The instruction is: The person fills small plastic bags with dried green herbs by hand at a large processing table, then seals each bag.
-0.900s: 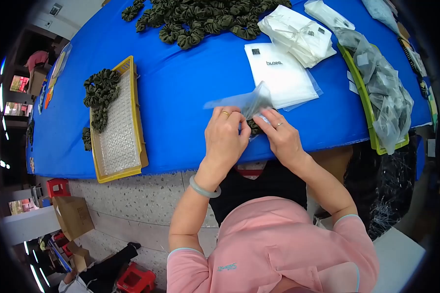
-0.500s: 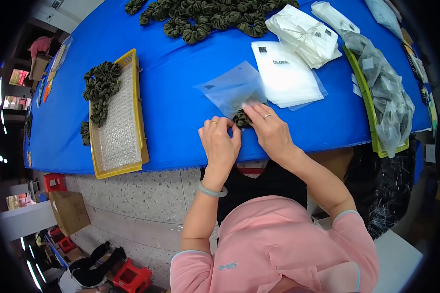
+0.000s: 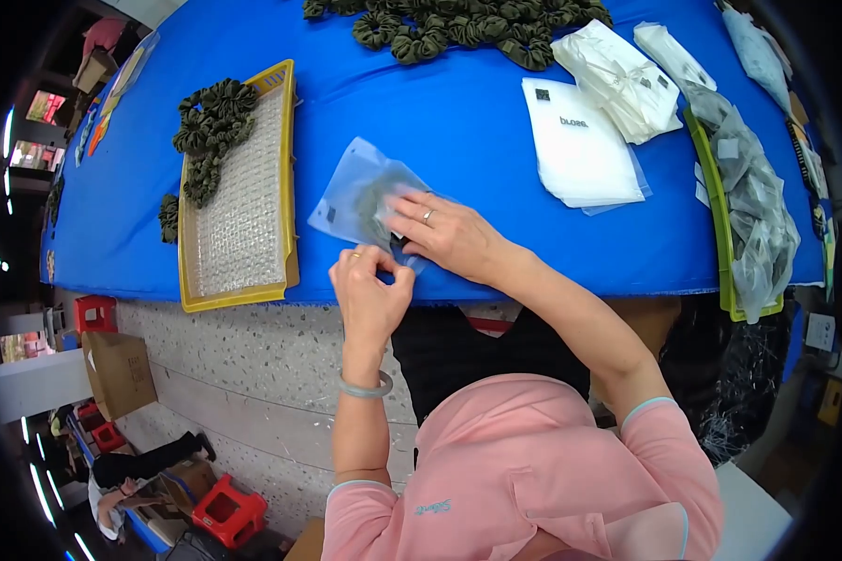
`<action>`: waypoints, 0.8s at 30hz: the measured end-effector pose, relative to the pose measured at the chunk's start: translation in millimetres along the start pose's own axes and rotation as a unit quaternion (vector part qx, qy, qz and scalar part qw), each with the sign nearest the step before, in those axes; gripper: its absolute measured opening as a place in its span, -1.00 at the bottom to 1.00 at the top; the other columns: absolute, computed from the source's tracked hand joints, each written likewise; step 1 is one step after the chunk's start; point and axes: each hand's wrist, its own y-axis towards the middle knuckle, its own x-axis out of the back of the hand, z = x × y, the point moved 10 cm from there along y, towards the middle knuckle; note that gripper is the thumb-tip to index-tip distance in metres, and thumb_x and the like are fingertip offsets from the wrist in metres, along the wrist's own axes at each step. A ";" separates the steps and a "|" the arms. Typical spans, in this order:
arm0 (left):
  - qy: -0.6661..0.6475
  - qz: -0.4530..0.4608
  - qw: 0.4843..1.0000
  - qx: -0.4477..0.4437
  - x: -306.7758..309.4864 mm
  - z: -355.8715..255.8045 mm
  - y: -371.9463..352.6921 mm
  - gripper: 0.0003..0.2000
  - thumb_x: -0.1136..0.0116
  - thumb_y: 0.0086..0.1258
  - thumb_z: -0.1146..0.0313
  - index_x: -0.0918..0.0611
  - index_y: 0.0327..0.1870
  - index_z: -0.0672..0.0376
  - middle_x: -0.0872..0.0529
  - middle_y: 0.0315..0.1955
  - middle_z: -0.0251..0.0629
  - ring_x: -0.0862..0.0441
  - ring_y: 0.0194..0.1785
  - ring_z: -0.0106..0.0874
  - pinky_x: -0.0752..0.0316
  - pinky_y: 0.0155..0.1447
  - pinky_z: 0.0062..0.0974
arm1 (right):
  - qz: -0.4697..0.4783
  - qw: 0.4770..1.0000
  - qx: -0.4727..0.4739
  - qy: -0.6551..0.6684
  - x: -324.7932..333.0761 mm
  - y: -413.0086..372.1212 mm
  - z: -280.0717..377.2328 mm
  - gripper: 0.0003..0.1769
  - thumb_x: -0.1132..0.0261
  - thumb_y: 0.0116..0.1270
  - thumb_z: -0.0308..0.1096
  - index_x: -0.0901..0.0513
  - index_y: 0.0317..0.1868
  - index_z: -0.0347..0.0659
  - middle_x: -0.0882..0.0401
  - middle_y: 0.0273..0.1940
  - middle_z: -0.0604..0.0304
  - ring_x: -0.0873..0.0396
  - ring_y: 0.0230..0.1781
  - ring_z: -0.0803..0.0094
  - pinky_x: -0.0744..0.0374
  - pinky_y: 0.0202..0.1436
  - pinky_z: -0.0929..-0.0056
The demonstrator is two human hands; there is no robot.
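A frosted plastic bag lies on the blue table in front of me, with a dark green scrunchie showing blurred through it. My left hand pinches the bag's near edge between thumb and fingers. My right hand lies over the bag's right side, its fingers stretched out and slightly smeared, pressing on the bag and scrunchie. To the left, a yellow tray lined with bubble wrap holds several dark green scrunchies along its left side.
More scrunchies are piled at the far edge of the blue table. White printed bags lie stacked at the right. Beyond them a green tray holds filled bags. Red stools stand on the floor at lower left.
Both hands and the bag have moved left, away from the white stack. The scrunchie now shows farther inside the bag, and my right hand lies flatter over it.
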 end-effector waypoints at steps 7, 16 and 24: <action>0.050 -0.183 0.977 -0.094 28.0 -28.2 7.3 -0.65 -0.43 0.06 0.33 -0.59 -0.14 0.15 -0.61 -0.02 -0.20 -0.52 0.03 -0.21 -0.33 0.17 -0.32 | -0.085 0.964 -0.243 -0.072 36.2 -12.0 -35.7 -0.73 -0.36 0.29 -0.38 -0.64 -0.01 -0.22 -0.68 -0.09 0.15 -0.62 -0.10 0.28 -0.64 -0.08 0.43; 0.062 -0.157 0.983 -0.067 -8.9 -19.1 39.5 -0.41 -0.52 0.03 0.25 -0.51 0.09 0.21 -0.51 0.15 -0.09 -0.45 0.20 -0.12 -0.35 0.22 -0.29 | 0.021 0.940 -0.339 0.019 33.6 -52.8 -40.5 -0.91 -0.41 0.20 -0.43 -0.68 -0.30 -0.20 -0.64 -0.40 0.24 -0.57 -0.33 0.34 -0.58 -0.27 0.43; -0.079 0.083 0.982 0.147 -35.4 -22.2 -12.6 -0.75 -0.38 0.23 0.35 -0.59 -0.22 0.29 -0.65 -0.49 -0.28 -0.56 -0.50 -0.34 -0.46 -0.37 -0.50 | -0.084 0.941 -0.318 -0.078 90.1 -78.0 -37.8 -0.67 -0.45 0.17 -0.43 -0.60 -0.06 -0.21 -0.67 -0.28 0.18 -0.61 -0.36 0.29 -0.64 -0.21 0.43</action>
